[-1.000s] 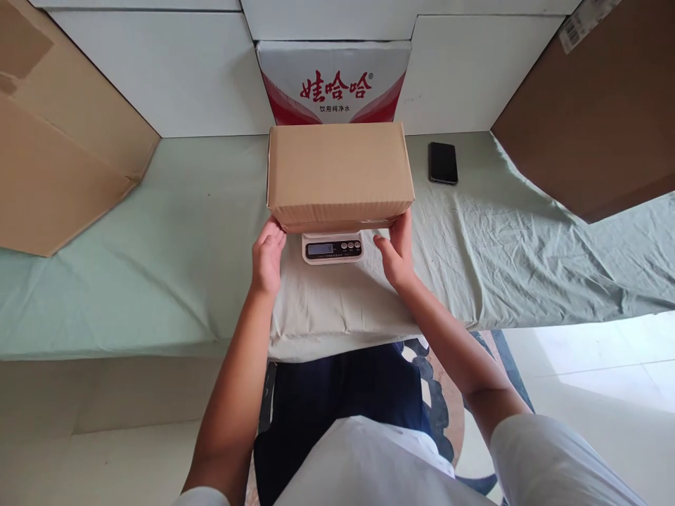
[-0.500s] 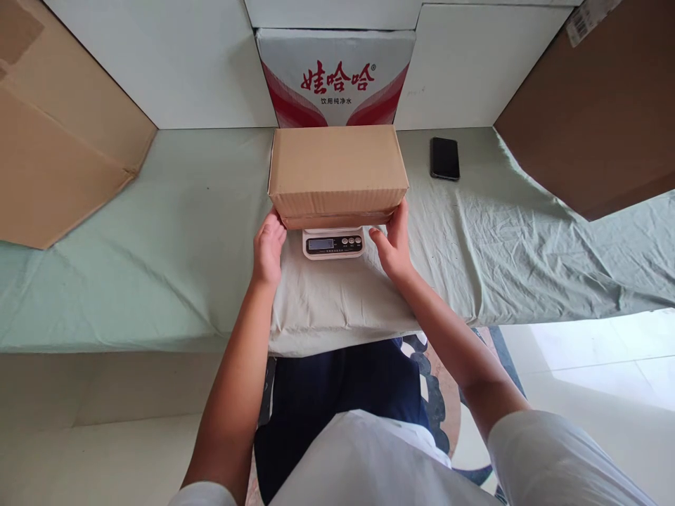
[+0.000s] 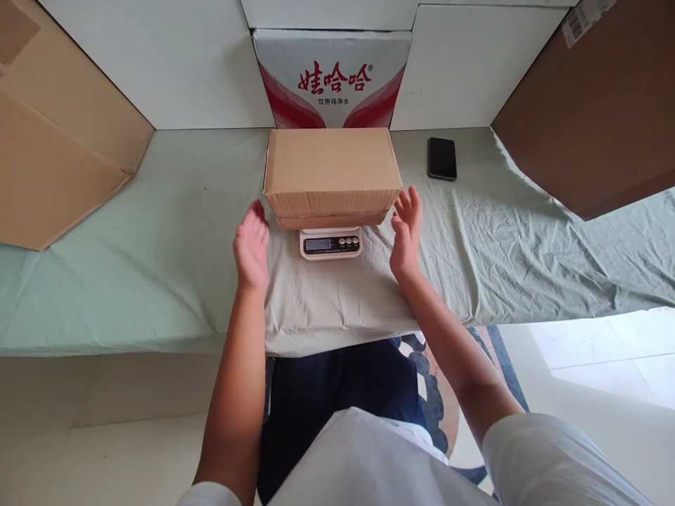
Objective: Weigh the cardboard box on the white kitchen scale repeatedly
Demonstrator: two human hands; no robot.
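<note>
Head view: cardboard box (image 3: pixel 331 169) sits on the kitchen scale (image 3: pixel 330 243), overhanging it, display exposed in front. Left hand (image 3: pixel 252 244) and right hand (image 3: pixel 406 228) flank the box, grip spread, touching nothing. Best kept clear so the reading settles. Beyond the box, right: phone (image 3: pixel 441 158) on the tabletop (image 3: pixel 174 232).

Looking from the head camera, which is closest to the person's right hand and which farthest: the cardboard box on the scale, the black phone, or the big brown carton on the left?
From the right hand:
1. Cardboard box, just left of the fingertips.
2. Black phone, farther back and to the right.
3. Big brown carton, far across on the left edge.
</note>
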